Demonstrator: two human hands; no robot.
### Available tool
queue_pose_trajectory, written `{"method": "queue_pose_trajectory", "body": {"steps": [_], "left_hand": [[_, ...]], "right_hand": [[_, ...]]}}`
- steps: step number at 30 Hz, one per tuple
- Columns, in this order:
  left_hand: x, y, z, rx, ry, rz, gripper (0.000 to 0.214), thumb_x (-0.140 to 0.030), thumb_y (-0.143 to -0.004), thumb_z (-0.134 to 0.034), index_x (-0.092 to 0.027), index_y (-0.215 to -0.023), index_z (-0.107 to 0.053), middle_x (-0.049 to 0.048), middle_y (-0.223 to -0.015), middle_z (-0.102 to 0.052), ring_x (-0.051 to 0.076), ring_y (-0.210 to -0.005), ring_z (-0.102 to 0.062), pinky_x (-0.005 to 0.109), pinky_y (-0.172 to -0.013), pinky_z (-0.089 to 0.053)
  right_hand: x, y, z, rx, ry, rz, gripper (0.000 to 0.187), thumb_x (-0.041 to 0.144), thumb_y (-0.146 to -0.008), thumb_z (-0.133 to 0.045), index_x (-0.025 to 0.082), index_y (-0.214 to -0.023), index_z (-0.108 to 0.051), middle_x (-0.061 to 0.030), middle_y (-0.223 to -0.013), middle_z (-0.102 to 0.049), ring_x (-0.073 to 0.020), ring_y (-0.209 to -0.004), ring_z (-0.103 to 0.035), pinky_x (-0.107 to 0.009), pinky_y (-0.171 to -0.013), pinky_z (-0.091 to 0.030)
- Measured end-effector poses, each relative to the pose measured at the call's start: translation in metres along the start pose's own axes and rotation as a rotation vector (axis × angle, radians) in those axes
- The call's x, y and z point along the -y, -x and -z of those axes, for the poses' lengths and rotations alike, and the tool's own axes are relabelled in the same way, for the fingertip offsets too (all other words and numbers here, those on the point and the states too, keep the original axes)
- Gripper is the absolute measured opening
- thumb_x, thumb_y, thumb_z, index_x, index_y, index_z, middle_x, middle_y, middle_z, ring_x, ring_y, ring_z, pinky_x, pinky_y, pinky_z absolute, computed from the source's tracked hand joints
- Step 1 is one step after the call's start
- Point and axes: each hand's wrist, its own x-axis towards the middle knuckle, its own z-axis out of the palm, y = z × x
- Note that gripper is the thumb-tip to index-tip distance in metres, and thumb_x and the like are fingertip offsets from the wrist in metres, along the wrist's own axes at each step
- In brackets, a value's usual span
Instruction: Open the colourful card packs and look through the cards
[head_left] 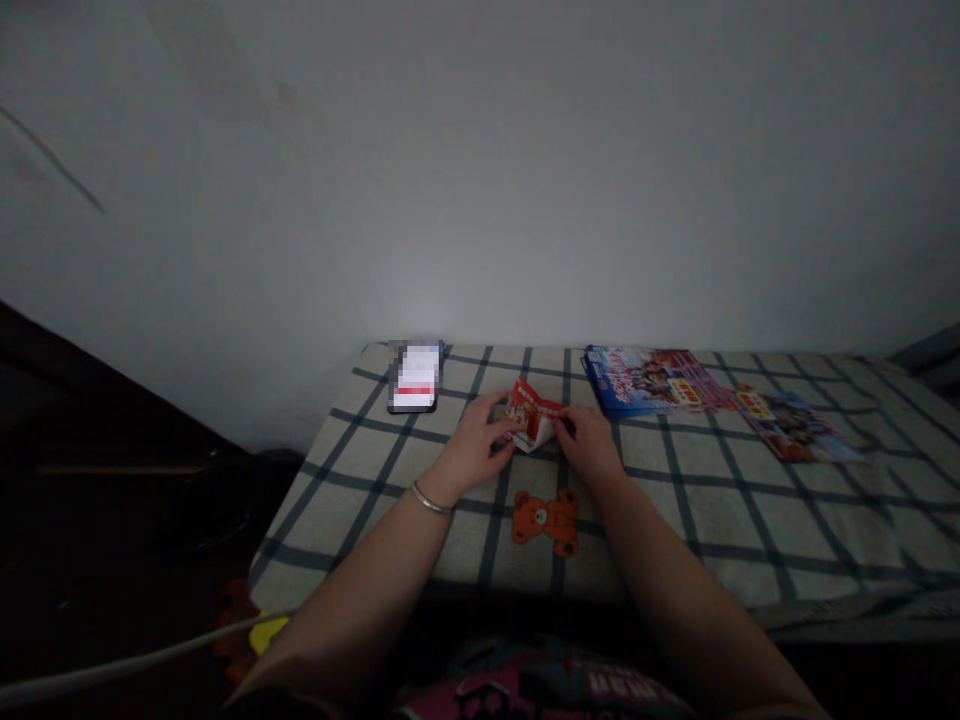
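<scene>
Between my hands is a small red and white printed paper [534, 418], creased so that it stands up in folds. My left hand [480, 436] grips its left side, fingers curled round the edge, with a silver bangle on the wrist. At the paper's right edge, my right hand [589, 438] pinches it between thumb and fingers. An orange teddy bear picture [546, 520] lies flat on the cloth just below the paper; I cannot tell if it is printed on the cloth or loose.
A checked cloth [360, 480] covers the table. A phone [415, 377] with a lit screen lies at the back left. Colourful booklets [652, 380] lie at the back right, with another printed sheet [795, 425] beside them. Behind is a plain wall [525, 180]; a pale cable [150, 655] runs at lower left.
</scene>
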Motion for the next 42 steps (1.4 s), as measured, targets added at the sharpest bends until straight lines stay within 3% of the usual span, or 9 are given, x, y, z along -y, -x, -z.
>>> {"method": "queue_pose_trajectory", "body": {"steps": [3, 9, 16, 25, 36, 42], "left_hand": [[-0.008, -0.001, 0.005, -0.005, -0.087, -0.032, 0.034, -0.014, -0.08, -0.06, -0.024, -0.112, -0.065, 0.0075, -0.147, -0.037, 0.03, -0.137, -0.03, 0.053, -0.11, -0.033], [-0.013, -0.003, 0.003, 0.133, -0.143, -0.185, 0.025, -0.018, -0.084, -0.057, -0.025, -0.105, -0.067, 0.0002, -0.126, -0.062, 0.028, -0.136, -0.031, 0.055, -0.114, -0.023], [-0.013, -0.003, 0.001, 0.172, -0.147, -0.115, 0.024, -0.019, -0.082, -0.059, -0.028, -0.102, -0.068, 0.0003, -0.109, -0.069, 0.027, -0.128, -0.041, 0.061, -0.115, -0.008], [-0.011, -0.002, -0.004, 0.195, -0.104, -0.147, 0.026, -0.018, -0.083, -0.057, -0.029, -0.104, -0.069, 0.0003, -0.107, -0.07, 0.025, -0.123, -0.046, 0.058, -0.115, -0.012], [-0.01, -0.003, -0.009, 0.199, -0.063, -0.166, 0.025, -0.016, -0.084, -0.056, -0.025, -0.103, -0.069, 0.0023, -0.108, -0.069, 0.025, -0.119, -0.049, 0.052, -0.108, -0.033], [-0.014, -0.003, -0.007, 0.242, -0.075, -0.142, 0.026, -0.016, -0.081, -0.058, -0.024, -0.104, -0.066, 0.0027, -0.113, -0.067, 0.027, -0.122, -0.047, 0.054, -0.109, -0.03]], "right_hand": [[0.001, -0.001, 0.0, 0.01, 0.032, -0.015, 0.016, 0.027, -0.088, -0.052, 0.019, -0.089, -0.066, -0.0061, -0.089, -0.069, -0.0216, -0.089, -0.058, -0.033, -0.084, -0.042], [0.006, -0.004, -0.001, 0.023, 0.092, -0.043, 0.015, 0.027, -0.086, -0.053, 0.02, -0.085, -0.066, -0.0058, -0.089, -0.069, -0.0213, -0.089, -0.058, -0.033, -0.086, -0.04], [0.01, -0.007, -0.001, 0.042, 0.171, -0.057, 0.017, 0.031, -0.086, -0.052, 0.021, -0.086, -0.067, -0.0062, -0.089, -0.069, -0.0234, -0.09, -0.056, -0.035, -0.085, -0.039], [0.017, -0.006, 0.001, 0.021, 0.234, -0.041, 0.018, 0.031, -0.088, -0.052, 0.022, -0.087, -0.067, -0.0085, -0.09, -0.068, -0.0246, -0.092, -0.054, -0.037, -0.084, -0.038], [0.018, -0.007, 0.001, 0.027, 0.214, -0.058, 0.015, 0.03, -0.086, -0.053, 0.021, -0.087, -0.066, -0.0081, -0.091, -0.068, -0.024, -0.092, -0.055, -0.036, -0.084, -0.038], [0.016, -0.007, -0.001, 0.008, 0.218, -0.048, 0.015, 0.03, -0.086, -0.053, 0.022, -0.087, -0.066, -0.0068, -0.09, -0.068, -0.0247, -0.092, -0.055, -0.036, -0.084, -0.039]]}}
